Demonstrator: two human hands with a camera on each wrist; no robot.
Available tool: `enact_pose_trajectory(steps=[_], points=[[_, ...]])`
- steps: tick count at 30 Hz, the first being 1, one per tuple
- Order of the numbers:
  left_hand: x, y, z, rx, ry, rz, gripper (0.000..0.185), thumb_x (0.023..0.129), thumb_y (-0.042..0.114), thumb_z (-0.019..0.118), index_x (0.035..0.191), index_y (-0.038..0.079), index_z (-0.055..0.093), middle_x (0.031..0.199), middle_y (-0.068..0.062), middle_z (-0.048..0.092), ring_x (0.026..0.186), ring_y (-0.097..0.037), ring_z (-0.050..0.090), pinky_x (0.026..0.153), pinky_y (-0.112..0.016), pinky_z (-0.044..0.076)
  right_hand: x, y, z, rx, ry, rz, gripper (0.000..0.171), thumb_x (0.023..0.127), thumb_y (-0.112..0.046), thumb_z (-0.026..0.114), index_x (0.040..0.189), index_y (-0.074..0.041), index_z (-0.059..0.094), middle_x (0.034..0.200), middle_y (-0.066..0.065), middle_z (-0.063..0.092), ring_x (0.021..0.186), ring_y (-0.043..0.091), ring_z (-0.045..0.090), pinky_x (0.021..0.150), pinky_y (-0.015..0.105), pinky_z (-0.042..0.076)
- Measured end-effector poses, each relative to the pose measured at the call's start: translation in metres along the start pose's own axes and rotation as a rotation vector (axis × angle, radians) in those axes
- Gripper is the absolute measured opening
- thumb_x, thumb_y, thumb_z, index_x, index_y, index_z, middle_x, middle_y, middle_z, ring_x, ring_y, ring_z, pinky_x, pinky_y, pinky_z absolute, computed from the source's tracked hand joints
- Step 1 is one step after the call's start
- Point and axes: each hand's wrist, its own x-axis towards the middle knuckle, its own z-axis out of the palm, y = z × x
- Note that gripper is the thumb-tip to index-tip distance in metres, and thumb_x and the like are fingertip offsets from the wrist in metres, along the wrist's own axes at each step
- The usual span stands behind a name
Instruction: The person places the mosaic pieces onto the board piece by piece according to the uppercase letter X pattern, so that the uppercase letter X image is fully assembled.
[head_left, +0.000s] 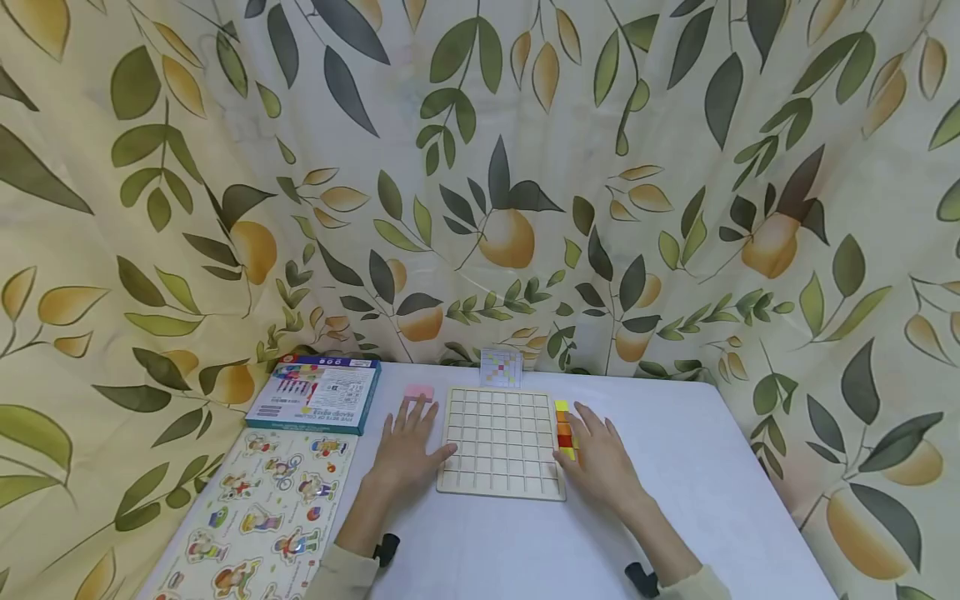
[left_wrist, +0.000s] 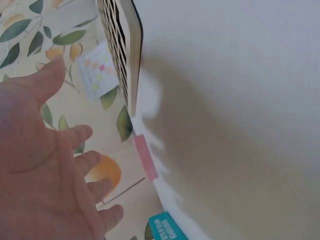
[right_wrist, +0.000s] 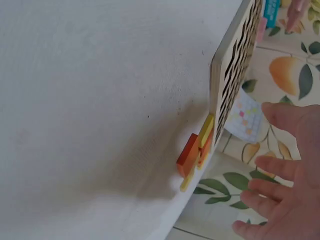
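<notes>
Two hands flank one grid board, fingers loosely spread, holding nothing.
From the head view I count one left hand (head_left: 405, 454) and one right hand (head_left: 603, 458), palms down, thumbs turned inward; between them one grid board (head_left: 498, 446) on the desk (head_left: 480, 550), plus one pink piece (head_left: 418, 391), one patterned card (head_left: 501, 367), one box (head_left: 315, 392), one sticker sheet (head_left: 262, 517), and coloured tiles (head_left: 563, 442) beside the board's right edge, too covered to count; in the left wrist view I see the left fingers parted; in the right wrist view, the right fingers parted and slightly bent, though I cannot tell whether either thumb touches the board.
</notes>
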Motion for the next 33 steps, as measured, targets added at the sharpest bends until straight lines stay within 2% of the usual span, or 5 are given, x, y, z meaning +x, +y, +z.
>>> enact_pose_trajectory(steps=[6, 14, 23, 28, 33], points=[[-0.005, 0.003, 0.007, -0.036, -0.058, 0.062, 0.085, 0.098, 0.055, 0.065, 0.165, 0.013, 0.032, 0.174, -0.012, 0.017, 0.161, -0.039, 0.006, 0.128, -0.061, 0.010, -0.005, -0.002, 0.005, 0.002, -0.006, 0.018, 0.052, 0.093, -0.027, 0.078, 0.135, 0.001, 0.065, 0.149, 0.023, 0.054, 0.140, 0.042, 0.049, 0.119, 0.064, 0.033], [-0.007, 0.009, 0.012, -0.094, -0.145, 0.113, 0.089, 0.095, 0.051, 0.071, 0.164, 0.010, 0.032, 0.173, -0.015, 0.020, 0.160, -0.041, 0.011, 0.128, -0.060, 0.015, -0.007, 0.000, 0.013, 0.048, -0.050, 0.048, 0.039, 0.091, -0.012, 0.079, 0.127, -0.001, 0.071, 0.127, 0.016, 0.063, 0.117, 0.034, 0.064, 0.097, 0.053, 0.057], [-0.012, 0.013, 0.012, -0.071, -0.220, 0.115, 0.107, 0.080, 0.050, 0.087, 0.160, -0.001, 0.036, 0.169, -0.019, 0.028, 0.157, -0.040, 0.024, 0.126, -0.057, 0.026, -0.003, 0.002, 0.017, 0.024, -0.046, 0.041, 0.037, 0.086, -0.002, 0.079, 0.122, 0.001, 0.073, 0.113, 0.014, 0.068, 0.097, 0.029, 0.060, 0.085, 0.045, 0.057], [-0.011, 0.014, 0.008, -0.054, -0.224, 0.104, 0.108, 0.078, 0.046, 0.090, 0.158, -0.004, 0.038, 0.169, -0.019, 0.029, 0.156, -0.040, 0.027, 0.125, -0.055, 0.028, -0.001, 0.003, 0.015, 0.035, -0.060, 0.035, 0.034, 0.084, -0.001, 0.081, 0.117, 0.000, 0.074, 0.097, 0.007, 0.066, 0.083, 0.022, 0.053, 0.071, 0.036, 0.050], [-0.010, 0.016, 0.007, -0.057, -0.227, 0.090, 0.108, 0.078, 0.047, 0.090, 0.159, -0.002, 0.038, 0.169, -0.017, 0.029, 0.156, -0.039, 0.027, 0.125, -0.054, 0.028, 0.004, 0.006, 0.011, 0.013, -0.111, 0.040, 0.028, 0.084, -0.008, 0.081, 0.111, -0.002, 0.076, 0.087, 0.001, 0.062, 0.081, 0.019, 0.054, 0.070, 0.036, 0.049]])
